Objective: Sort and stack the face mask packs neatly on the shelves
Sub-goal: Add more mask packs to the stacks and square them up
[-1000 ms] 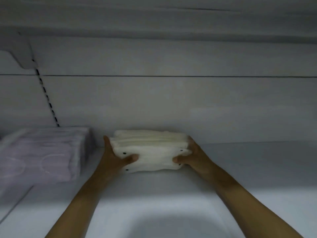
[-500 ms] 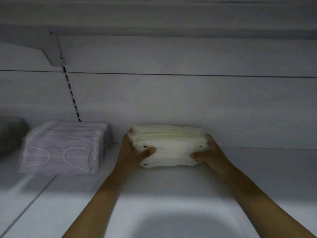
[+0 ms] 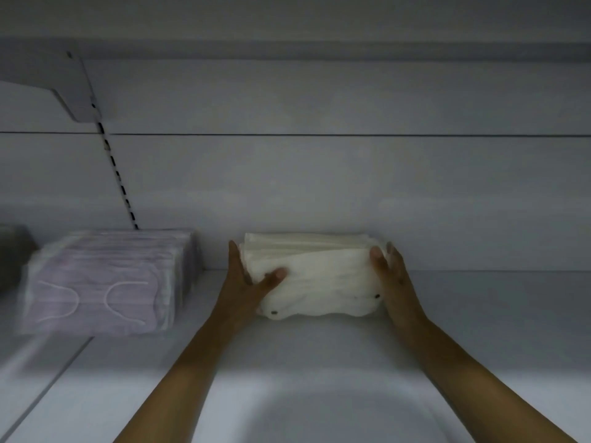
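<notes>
A stack of white face mask packs (image 3: 319, 276) lies on the white shelf (image 3: 319, 353), close to the back wall. My left hand (image 3: 248, 284) holds its left end, thumb laid across the front face and fingers along the side. My right hand (image 3: 391, 276) clasps the right end, thumb at the upper corner and fingers behind the edge. To the left, with a gap between them, sits a stack of lilac mask packs (image 3: 102, 282).
A dark pack (image 3: 12, 254) shows at the far left edge, blurred. A slotted upright (image 3: 118, 174) runs down the back wall to a bracket (image 3: 64, 84) under the shelf above. Bare shelf extends to the right of the white stack.
My right thumb has slid from the stack's front up to its upper right corner. Both hands stay on the white stack. The view has shifted, so the lilac stack shows more fully.
</notes>
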### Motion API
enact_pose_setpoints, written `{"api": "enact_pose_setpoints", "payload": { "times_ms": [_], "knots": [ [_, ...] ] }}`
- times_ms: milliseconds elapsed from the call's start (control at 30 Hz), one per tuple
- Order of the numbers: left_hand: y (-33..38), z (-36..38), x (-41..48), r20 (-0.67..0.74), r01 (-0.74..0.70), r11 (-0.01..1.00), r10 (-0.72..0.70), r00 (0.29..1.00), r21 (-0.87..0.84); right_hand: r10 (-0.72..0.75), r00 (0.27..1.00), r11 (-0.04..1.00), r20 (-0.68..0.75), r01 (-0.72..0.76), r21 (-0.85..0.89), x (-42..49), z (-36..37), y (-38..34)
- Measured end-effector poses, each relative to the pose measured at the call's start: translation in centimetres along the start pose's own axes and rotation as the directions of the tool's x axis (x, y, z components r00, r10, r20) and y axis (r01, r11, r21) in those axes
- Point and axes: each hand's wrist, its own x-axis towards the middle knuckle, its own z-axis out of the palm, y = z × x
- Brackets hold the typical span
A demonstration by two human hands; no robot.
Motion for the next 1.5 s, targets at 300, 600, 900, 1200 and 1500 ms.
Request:
{"api": "enact_pose_setpoints", "payload": {
  "times_ms": [300, 600, 900, 1200, 1500],
  "knots": [
    [-0.7, -0.6, 0.0, 0.069, -0.012, 0.998, 0.009, 0.998, 0.054, -0.054, 0.966, 0.992, 0.252, 0.080, -0.093, 0.7, -1.9, 0.5],
    [1.1, -0.8, -1.5, -0.038, -0.341, 0.656, 0.491, 0.870, 0.674, -0.074, 0.942, 0.997, 0.327, 0.070, 0.023, 0.0, -2.2, -0.4],
    [1.5, 0.9, -2.5, 0.467, -0.603, -0.014, 0.646, 0.603, 0.798, -0.052, 0.954, 0.998, 0.294, 0.038, 0.055, -0.3, -1.9, -0.8],
    [1.1, 2.4, -2.7, 0.522, -0.640, -0.014, 0.592, 0.614, 0.769, 0.146, 0.981, 0.952, 0.124, -0.174, 0.253, -0.9, 0.5, -1.1],
    [0.6, 2.6, -2.5, 0.521, -0.632, 0.043, 0.525, 0.673, 0.774, 0.175, 0.977, 0.949, 0.125, -0.201, 0.243, -0.5, 1.2, -1.0]
  ]
}}
